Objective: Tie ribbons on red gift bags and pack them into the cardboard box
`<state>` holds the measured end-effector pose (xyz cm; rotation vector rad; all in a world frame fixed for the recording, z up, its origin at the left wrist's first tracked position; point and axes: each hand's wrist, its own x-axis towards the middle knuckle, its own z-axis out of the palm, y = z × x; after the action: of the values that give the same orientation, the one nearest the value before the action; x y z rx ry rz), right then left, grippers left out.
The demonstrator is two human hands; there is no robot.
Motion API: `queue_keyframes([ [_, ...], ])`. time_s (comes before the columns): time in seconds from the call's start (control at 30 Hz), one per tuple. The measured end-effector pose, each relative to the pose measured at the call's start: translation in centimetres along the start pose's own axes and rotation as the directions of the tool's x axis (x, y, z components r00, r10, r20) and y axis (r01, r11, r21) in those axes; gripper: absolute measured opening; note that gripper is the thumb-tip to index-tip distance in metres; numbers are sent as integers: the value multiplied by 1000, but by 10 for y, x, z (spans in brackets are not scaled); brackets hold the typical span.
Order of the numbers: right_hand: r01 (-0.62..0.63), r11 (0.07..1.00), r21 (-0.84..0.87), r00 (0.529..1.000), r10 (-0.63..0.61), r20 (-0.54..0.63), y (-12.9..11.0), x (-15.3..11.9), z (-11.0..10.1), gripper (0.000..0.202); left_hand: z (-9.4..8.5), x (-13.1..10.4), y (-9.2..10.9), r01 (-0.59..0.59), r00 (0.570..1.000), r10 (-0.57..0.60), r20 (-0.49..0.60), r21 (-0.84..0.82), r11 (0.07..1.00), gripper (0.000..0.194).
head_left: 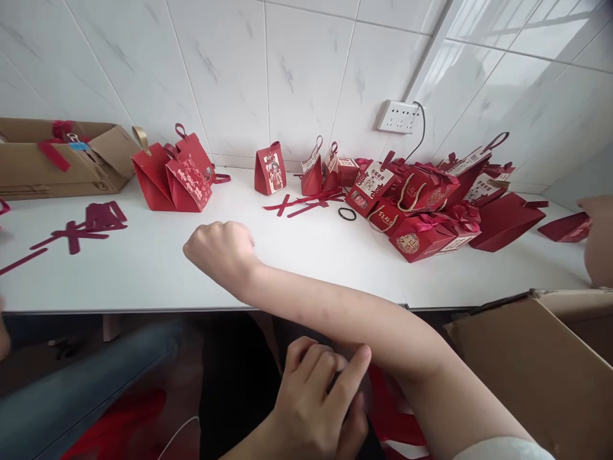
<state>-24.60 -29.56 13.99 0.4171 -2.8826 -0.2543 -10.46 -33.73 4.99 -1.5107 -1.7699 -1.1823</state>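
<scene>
My right arm reaches across from the lower right, and my right hand (220, 252) is closed in a fist over the white table (306, 252). Nothing shows between its fingers. Below the forearm is my left hand (318, 399), its index finger stretched toward the underside of the right forearm and the other fingers loosely curled. The left hand holds nothing I can see; whether the fingertip touches the skin is hard to tell. Beyond the fist stand red gift boxes (175, 176) with ribbon loops, and a single small red box (270, 169) by the wall.
Many red boxes (426, 233) crowd the right side. Dark red ribbon strips (98, 220) lie at left, more ribbons (306, 206) and a black hair tie (347, 213) mid-table. Cardboard boxes (48, 169) (531, 364) stand left and lower right. Parts of other people show at both edges.
</scene>
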Motion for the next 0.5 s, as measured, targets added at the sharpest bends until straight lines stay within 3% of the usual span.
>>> queue_keyframes([
  [0.13, 39, 998, -41, 999, -39, 0, -1, 6, 10, 29, 13, 1, -14, 16, 998, -12, 64, -60, 998, 52],
  [0.3, 107, 994, -26, 992, -105, 72, -3, 14, 17, 25, 8, 6, -33, 254, 967, -252, 39, -79, 964, 75],
  [0.37, 111, 994, 3, 991, -111, 71, -3, 20, 22, 25, 5, 7, -39, 307, 952, -305, 38, -64, 950, 78],
  [0.5, 73, 990, 117, 995, -80, 55, -1, 34, 34, 25, 9, 6, -46, 311, 947, -306, 97, -31, 950, 74],
])
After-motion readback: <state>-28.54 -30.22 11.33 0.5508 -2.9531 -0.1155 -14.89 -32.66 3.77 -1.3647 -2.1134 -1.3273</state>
